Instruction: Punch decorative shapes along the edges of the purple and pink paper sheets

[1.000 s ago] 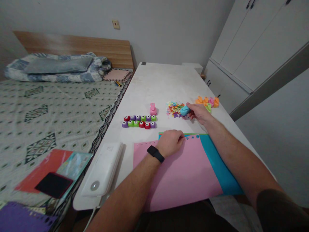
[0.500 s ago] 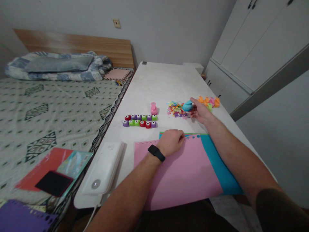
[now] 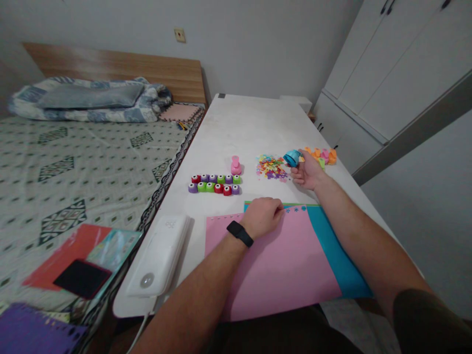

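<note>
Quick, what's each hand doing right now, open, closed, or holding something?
Left hand: loosely closed, resting on the pink paper sheet, holding nothing visible.
Right hand: partly open, palm up, blue craft punch at the fingertips; grip unclear.

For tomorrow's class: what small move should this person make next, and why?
Probably turn the blue craft punch upright in the right hand: it sits tilted at the fingers, while the left hand holds the pink paper sheet beside its row of punched shapes.

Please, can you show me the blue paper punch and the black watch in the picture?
Blue paper punch (image 3: 293,158), head view, on its body.
Black watch (image 3: 240,233), head view, on its face.
</note>
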Available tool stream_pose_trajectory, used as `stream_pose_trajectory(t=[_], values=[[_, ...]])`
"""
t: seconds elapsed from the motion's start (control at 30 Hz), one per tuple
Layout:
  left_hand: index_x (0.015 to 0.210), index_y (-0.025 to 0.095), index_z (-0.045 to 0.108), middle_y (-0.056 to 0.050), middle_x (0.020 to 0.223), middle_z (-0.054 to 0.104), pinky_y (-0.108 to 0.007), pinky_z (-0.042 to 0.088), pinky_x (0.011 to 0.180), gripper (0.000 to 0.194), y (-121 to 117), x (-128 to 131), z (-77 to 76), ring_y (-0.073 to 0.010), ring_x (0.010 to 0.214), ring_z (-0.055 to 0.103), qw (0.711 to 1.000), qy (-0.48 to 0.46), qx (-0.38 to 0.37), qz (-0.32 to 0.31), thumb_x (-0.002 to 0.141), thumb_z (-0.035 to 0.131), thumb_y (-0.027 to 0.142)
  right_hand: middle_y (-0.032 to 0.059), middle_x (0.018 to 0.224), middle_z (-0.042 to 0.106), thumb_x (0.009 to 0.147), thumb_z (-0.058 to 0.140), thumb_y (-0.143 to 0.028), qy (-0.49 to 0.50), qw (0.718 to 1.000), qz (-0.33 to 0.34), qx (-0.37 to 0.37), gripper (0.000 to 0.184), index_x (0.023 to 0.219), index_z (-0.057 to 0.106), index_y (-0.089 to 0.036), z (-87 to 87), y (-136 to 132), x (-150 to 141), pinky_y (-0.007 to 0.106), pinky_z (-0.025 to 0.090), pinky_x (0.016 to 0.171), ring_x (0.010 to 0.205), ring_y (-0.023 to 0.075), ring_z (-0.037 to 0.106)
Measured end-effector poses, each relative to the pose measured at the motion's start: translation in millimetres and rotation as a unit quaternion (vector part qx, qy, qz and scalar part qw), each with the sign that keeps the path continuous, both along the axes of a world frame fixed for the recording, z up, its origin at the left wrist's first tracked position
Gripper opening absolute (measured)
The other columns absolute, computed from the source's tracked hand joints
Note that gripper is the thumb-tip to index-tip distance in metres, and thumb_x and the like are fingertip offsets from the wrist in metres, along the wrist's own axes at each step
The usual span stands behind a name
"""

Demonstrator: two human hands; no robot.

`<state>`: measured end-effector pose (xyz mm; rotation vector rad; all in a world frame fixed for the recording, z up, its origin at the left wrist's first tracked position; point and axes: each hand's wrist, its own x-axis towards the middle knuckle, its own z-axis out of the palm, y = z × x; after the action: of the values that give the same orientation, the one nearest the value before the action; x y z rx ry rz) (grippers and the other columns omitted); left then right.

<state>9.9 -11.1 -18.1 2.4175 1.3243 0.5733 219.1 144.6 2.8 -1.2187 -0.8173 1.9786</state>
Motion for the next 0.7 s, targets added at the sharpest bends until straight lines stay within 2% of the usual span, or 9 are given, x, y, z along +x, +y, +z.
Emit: stream_pose_trajectory(t=[0.33, 0.7], values=[[0.092, 0.02, 0.069, -0.004, 0.089, 0.073, -0.029, 0.046, 0.072, 0.021, 0, 0, 0.3, -0.0187, 0.081, 0.065, 1.0, -0.001, 0.003, -0.001, 0.097, 0.052, 0.033, -0.0055, 0.05, 0.041, 0.09, 0.042, -0.069, 0.067, 0.997, 0.018, -0.022, 0.055, 0.095, 0.056, -0.016, 3.0, -8, 3, 0.022, 0.018, 0.029, 0.037, 0.0096, 0.027], [0.093, 0.02, 0.07, -0.006, 0.093, 0.074, -0.029, 0.047, 0.076, 0.021, -1, 1, 5.4, -0.0191, 0.084, 0.066, 1.0, 0.002, -0.023, 0.006, 0.097, 0.053, 0.032, -0.0058, 0.048, 0.037, 0.095, 0.033, -0.062, 0.071, 0.997, 0.008, -0.016, 0.051, 0.092, 0.056, -0.016, 7.8, -15, 8, 0.02, 0.017, 0.028, 0.035, 0.0096, 0.024]])
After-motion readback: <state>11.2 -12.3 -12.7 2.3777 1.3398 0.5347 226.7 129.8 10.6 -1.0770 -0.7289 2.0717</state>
